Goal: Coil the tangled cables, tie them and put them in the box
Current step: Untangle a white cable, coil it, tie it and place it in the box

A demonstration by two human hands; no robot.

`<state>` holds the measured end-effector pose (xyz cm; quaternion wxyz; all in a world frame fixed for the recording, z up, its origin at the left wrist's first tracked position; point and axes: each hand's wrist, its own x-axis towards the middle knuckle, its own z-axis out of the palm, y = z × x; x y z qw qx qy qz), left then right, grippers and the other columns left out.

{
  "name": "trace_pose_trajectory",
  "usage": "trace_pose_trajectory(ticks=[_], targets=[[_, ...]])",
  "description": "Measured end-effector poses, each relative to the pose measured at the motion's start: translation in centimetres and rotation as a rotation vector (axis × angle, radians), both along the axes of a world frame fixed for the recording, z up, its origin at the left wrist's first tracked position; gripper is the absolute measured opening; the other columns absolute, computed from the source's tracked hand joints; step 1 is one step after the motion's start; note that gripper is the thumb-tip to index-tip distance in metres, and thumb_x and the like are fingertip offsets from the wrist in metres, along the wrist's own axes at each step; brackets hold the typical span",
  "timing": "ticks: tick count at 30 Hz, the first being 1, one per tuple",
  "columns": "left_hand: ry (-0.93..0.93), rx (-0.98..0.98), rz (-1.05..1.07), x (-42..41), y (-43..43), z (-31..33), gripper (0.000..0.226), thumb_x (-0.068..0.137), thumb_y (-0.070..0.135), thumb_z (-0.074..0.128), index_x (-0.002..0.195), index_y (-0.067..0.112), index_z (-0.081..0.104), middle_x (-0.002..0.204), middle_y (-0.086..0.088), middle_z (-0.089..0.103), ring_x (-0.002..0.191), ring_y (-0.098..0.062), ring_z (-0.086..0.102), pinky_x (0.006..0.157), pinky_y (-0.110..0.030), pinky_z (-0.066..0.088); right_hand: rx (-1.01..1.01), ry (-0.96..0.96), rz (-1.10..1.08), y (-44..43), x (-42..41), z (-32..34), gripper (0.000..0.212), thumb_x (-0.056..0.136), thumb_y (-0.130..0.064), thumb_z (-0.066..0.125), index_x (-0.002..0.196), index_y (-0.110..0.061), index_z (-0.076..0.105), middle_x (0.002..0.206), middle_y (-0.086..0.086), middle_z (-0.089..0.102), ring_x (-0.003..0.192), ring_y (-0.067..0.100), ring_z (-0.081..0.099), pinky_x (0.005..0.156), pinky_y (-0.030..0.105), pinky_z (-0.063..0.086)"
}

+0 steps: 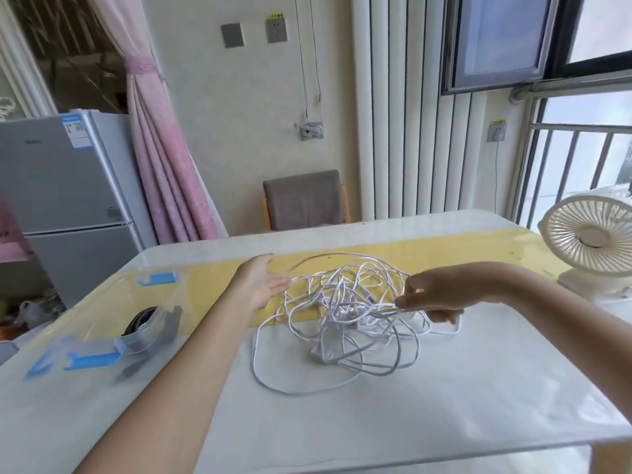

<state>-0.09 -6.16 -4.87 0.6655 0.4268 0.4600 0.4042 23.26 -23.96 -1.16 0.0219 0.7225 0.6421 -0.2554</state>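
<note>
A heap of tangled white cables (345, 316) lies in the middle of the white table (444, 398), partly on a yellow strip. My left hand (263, 285) is stretched out flat, palm turned inward, at the heap's left edge, fingertips near a strand. My right hand (431, 295) reaches in from the right with its fingers curled, pinching strands at the heap's right side. A clear plastic box (85, 319) with blue latches stands at the left of the table; a dark roll lies inside it.
A cream desk fan (591, 244) stands at the table's right edge. A grey chair (304, 200) is behind the table's far side, a small fridge (65, 196) and pink curtain at the left. A window with bars is at the right.
</note>
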Motion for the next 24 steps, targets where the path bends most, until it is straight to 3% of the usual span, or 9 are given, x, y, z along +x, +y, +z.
trace_pose_trajectory(ticks=[3,6,9,12,15,17,19,21,24], targets=[[0.363,0.492,-0.343,1.7,-5.9,2.2,0.059,0.082,0.043,0.068,0.129,0.013,0.050,0.123,-0.003,0.056,0.108,-0.015,0.058,0.091,-0.024,0.048,0.105,-0.012,0.096,-0.3,0.2,1.3,0.029,0.090,-0.047,0.056,0.077,-0.023,0.067,0.059,-0.009,0.044,0.057,0.013,0.039,0.057,0.024,0.033],[0.675,0.887,-0.697,3.2,-10.4,1.4,0.069,0.067,0.055,0.076,0.128,0.038,0.049,0.132,0.018,0.051,0.118,0.003,0.046,0.097,-0.017,0.038,0.260,0.055,0.139,-0.1,-0.6,2.4,0.020,0.089,-0.038,0.062,0.073,-0.032,0.072,0.058,-0.008,0.043,0.059,0.012,0.036,0.056,0.024,0.030],[0.822,1.083,-0.537,3.5,-9.8,0.3,0.026,0.089,0.034,0.060,0.114,0.024,0.061,0.112,0.005,0.065,0.105,-0.013,0.058,0.090,-0.029,0.044,0.528,0.164,0.076,0.5,-1.0,4.5,0.020,0.090,-0.029,0.062,0.072,-0.027,0.072,0.057,-0.005,0.041,0.052,0.011,0.033,0.044,0.016,0.025],[1.123,1.116,-0.411,1.9,-5.8,-0.6,0.025,0.099,0.026,0.042,0.095,0.012,0.063,0.096,-0.011,0.067,0.092,-0.031,0.060,0.080,-0.040,0.045,0.779,0.377,-0.029,1.3,-0.2,6.9,0.025,0.092,-0.025,0.060,0.076,-0.008,0.070,0.054,-0.006,0.039,0.053,0.012,0.030,0.047,0.023,0.023],[1.343,0.974,-0.433,-1.6,-1.6,-2.7,0.023,0.099,0.025,0.040,0.098,0.014,0.061,0.098,-0.007,0.067,0.094,-0.028,0.060,0.076,-0.033,0.044,0.968,0.692,-0.079,1.8,0.6,9.8,0.026,0.096,-0.022,0.054,0.075,-0.012,0.065,0.045,-0.015,0.028,0.045,0.005,0.023,0.048,0.022,0.019],[1.340,0.825,-0.397,-4.4,0.2,-4.4,0.020,0.098,0.021,0.041,0.101,0.017,0.061,0.098,-0.005,0.067,0.095,-0.027,0.061,0.071,-0.029,0.041,1.110,0.904,-0.097,1.6,1.2,12.5,0.024,0.098,-0.025,0.051,0.081,-0.014,0.064,0.047,-0.013,0.028,0.045,0.004,0.022,0.048,0.018,0.020],[1.223,0.667,-0.282,-6.5,1.2,-5.7,0.019,0.097,0.024,0.045,0.092,0.026,0.063,0.103,-0.007,0.068,0.094,-0.025,0.063,0.073,-0.029,0.044,1.252,1.099,-0.157,1.0,2.2,14.7,0.025,0.099,-0.027,0.048,0.085,-0.016,0.064,0.050,-0.012,0.030,0.046,0.005,0.023,0.047,0.016,0.022],[1.137,0.620,-0.206,-7.6,1.6,-5.6,0.014,0.094,0.023,0.053,0.097,0.027,0.066,0.106,-0.005,0.069,0.091,-0.019,0.062,0.073,-0.025,0.044,1.325,1.091,-0.225,0.8,2.8,15.6,0.025,0.099,-0.029,0.048,0.084,-0.017,0.065,0.054,-0.011,0.032,0.048,0.004,0.027,0.047,0.014,0.027],[1.132,0.618,-0.235,-7.2,1.6,-3.2,0.036,0.081,0.009,0.065,0.116,0.017,0.062,0.108,-0.002,0.065,0.091,-0.016,0.058,0.069,-0.019,0.045,1.198,0.803,-0.311,1.6,2.8,15.3,0.022,0.097,-0.028,0.051,0.087,-0.017,0.067,0.064,-0.005,0.043,0.056,0.006,0.037,0.055,0.017,0.035]])
